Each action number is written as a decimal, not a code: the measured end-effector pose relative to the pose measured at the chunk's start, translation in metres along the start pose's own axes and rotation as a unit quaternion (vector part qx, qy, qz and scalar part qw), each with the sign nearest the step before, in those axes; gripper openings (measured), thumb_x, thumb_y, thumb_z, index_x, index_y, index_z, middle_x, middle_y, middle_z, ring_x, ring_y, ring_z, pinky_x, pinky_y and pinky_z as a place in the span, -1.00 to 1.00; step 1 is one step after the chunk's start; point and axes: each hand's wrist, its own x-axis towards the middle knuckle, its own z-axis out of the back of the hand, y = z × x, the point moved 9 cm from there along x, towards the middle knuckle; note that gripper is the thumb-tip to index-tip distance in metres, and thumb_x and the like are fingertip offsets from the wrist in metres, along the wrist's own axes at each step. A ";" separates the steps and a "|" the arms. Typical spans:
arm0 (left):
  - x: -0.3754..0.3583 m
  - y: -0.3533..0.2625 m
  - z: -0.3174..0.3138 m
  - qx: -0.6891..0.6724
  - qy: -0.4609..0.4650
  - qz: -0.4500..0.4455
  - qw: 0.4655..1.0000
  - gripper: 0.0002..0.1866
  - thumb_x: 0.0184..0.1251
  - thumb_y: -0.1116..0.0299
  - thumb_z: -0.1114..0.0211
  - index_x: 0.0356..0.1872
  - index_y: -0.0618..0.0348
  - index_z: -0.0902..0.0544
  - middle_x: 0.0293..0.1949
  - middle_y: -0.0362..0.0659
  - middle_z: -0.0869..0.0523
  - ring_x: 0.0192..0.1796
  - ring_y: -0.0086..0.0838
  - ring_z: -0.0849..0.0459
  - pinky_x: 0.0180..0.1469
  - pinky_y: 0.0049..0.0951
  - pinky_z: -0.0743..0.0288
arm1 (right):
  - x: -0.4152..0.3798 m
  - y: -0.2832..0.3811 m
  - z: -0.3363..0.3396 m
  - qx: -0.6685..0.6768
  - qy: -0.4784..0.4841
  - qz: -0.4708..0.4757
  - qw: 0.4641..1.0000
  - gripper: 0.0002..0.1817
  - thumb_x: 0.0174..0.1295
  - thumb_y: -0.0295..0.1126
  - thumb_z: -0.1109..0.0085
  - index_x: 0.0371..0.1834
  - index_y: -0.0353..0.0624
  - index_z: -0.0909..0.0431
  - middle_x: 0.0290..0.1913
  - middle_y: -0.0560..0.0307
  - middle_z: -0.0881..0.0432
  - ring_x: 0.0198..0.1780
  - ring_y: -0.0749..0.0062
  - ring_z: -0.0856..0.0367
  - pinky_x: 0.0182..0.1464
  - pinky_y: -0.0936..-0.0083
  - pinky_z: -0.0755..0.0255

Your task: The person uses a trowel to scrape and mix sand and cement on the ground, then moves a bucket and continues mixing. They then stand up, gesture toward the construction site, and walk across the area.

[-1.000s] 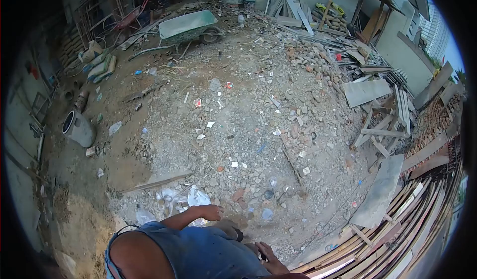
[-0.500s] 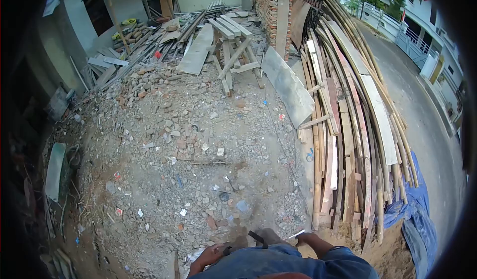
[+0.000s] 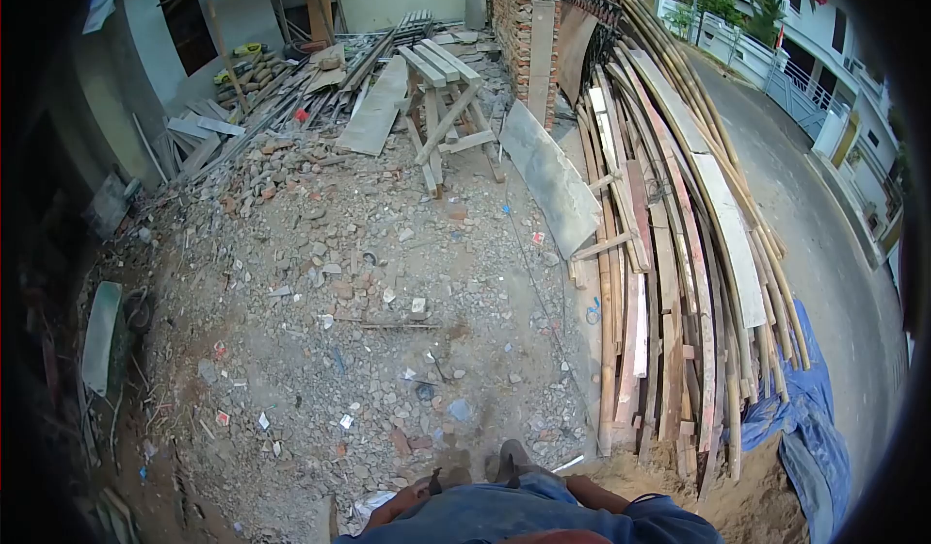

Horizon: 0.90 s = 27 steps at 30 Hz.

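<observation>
Rubble [image 3: 388,350] grey, littered, underfoot.

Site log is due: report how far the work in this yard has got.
Done: long curved wooden planks lie stacked at the right. In hand: nothing visible; the left hand sits low, grip unclear. Left: broken brick and concrete rubble lies scattered.
</observation>
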 end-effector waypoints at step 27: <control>-0.070 -0.047 0.058 -0.074 -0.120 0.231 0.963 -0.57 0.34 0.21 -0.29 0.10 0.30 -0.58 -0.16 -0.08 -0.76 -0.08 -0.44 -0.70 0.03 -0.47 -0.53 | 0.092 -0.087 -0.089 -0.149 -0.022 0.055 0.987 -0.74 0.22 -0.16 -0.15 -0.10 0.07 -0.68 -0.12 0.17 -0.69 0.01 0.21 -0.64 0.01 0.26 -0.54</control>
